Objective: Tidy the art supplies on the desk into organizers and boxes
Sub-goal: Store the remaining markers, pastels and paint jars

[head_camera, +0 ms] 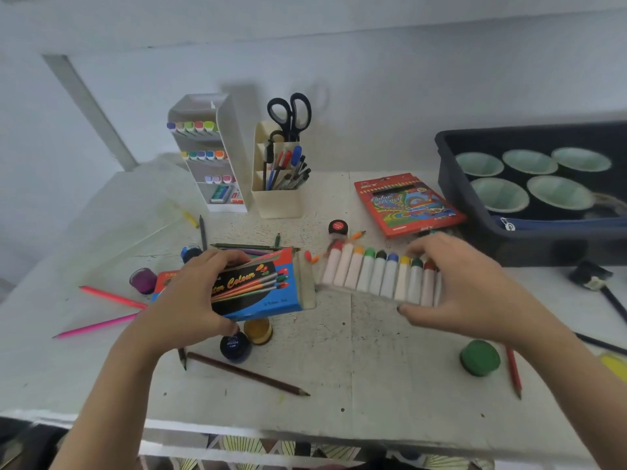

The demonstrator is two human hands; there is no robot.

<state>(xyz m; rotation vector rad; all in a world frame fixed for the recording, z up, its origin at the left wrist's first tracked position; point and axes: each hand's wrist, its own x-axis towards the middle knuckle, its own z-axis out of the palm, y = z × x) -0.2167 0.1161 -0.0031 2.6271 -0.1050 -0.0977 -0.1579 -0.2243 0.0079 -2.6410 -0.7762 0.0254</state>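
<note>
My left hand point(190, 296) grips a blue and red water colour box point(261, 286) above the desk, its open end facing right. My right hand point(458, 283) holds a clear tray of several white paint tubes point(376, 276) with coloured caps, level with the box's open end and just to its right. Loose coloured pencils lie around: pink ones point(112, 296) at the left, a brown one point(247, 374) in front. Small paint pots stand nearby, one dark blue point(235, 347), one yellow point(258, 330), one green point(479, 357), one purple point(143, 280).
At the back stand a white marker organizer point(207, 154) and a cream pen holder point(278, 178) with scissors. A red colour pencil box point(409, 203) lies at the right. A dark bin point(529, 239) holds paint cups and a blue pouch. The desk edge point(305, 432) runs close below.
</note>
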